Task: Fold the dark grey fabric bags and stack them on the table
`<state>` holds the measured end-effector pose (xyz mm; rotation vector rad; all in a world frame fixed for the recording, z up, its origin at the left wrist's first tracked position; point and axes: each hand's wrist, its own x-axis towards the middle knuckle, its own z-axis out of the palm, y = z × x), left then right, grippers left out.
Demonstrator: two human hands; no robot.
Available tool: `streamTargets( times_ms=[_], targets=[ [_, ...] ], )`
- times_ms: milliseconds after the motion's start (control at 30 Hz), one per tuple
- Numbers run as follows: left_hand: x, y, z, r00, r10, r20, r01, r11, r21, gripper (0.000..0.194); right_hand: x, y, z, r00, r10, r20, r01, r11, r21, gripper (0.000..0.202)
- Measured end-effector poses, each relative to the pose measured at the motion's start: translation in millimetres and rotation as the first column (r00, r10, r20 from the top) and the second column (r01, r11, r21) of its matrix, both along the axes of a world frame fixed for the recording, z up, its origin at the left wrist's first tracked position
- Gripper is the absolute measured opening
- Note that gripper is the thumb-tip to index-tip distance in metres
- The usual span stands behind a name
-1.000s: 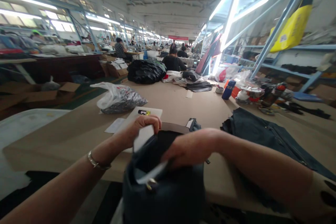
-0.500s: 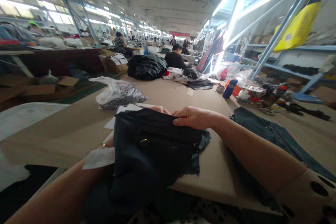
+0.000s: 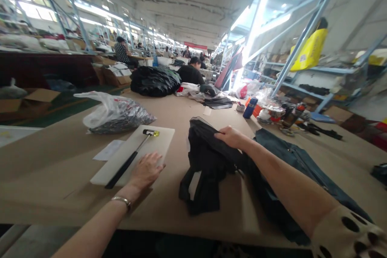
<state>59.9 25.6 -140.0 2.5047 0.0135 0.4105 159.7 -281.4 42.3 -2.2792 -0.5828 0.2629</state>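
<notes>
1. Left hand (image 3: 146,173): palm down on the white board (image 3: 165,141), fingers spread and loosely straight, nothing gripped. Wrist with metal bracelet (image 3: 121,200).
2. Black fabric piece (image 3: 205,153): crumpled, on the table (image 3: 169,205) between the hands, a pale strip showing in its nearer part. Long axis roughly away from the wearer; the bulk lies to the left of the right fingers and back toward the wearer. Right hand the nearer, in contact; left hand apart, on the far side of a bare gap.
3. Right hand (image 3: 231,136): fingers drawn closed on the upper right edge of the fabric. The grip appears to be a pinch, though the fingertips are too small and soft to read finely.
4. Mallet (image 3: 122,170): flat on the board, long axis slanting from near left to far right. Dark handle to the left of the left hand; yellow-tipped head just beyond its fingers. Left hand the nearer, no grip on it.
5. Dark fabric (image 3: 290,161) with zip: spread on the table, partly under the right forearm.
6. Paper (image 3: 106,151): at the board's left edge.
7. Clear plastic bag (image 3: 121,113), filled: beyond the board.
8. Blue bottle (image 3: 250,108): upright, beyond the right hand.
</notes>
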Motion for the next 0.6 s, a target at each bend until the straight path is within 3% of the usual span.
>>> streamTargets(
  times_ms=[100,200,367,433,533,600],
  targets=[
    [-3.8,-0.9,4.6,1.0,-0.003,0.008,0.003,0.997,-0.082,0.038,-1.3,-17.6,0.8,0.994,0.015,-0.112,-0.013,1.0,0.019,0.038],
    [-7.5,-12.3,19.8,1.0,-0.01,0.003,0.01,0.967,-0.256,0.04,-9.8,-34.0,4.0,0.986,0.025,-0.168,-0.016,0.998,0.058,0.045],
    [-3.6,-50.6,52.1,0.993,-0.099,0.057,0.113,0.805,-0.582,0.078,-25.3,-41.5,17.4,0.969,0.075,-0.236,-0.041,0.989,0.144,0.049],
    [-0.8,-63.3,65.3,0.975,-0.218,0.043,0.191,0.724,-0.663,0.077,-33.4,-40.2,31.9,0.968,0.104,-0.23,-0.07,0.986,0.151,0.053],
    [-3.1,-69.7,79.8,0.913,-0.405,-0.053,0.232,0.622,-0.748,0.052,-46.6,-45.1,64.2,0.995,0.088,-0.055,-0.081,0.99,0.115,0.056],
    [-2.7,-59.7,78.2,0.942,-0.314,-0.118,0.113,0.628,-0.77,0.049,-50.3,-57.7,88.1,0.997,0.038,0.062,-0.047,0.985,0.168,0.052]
  ],
)
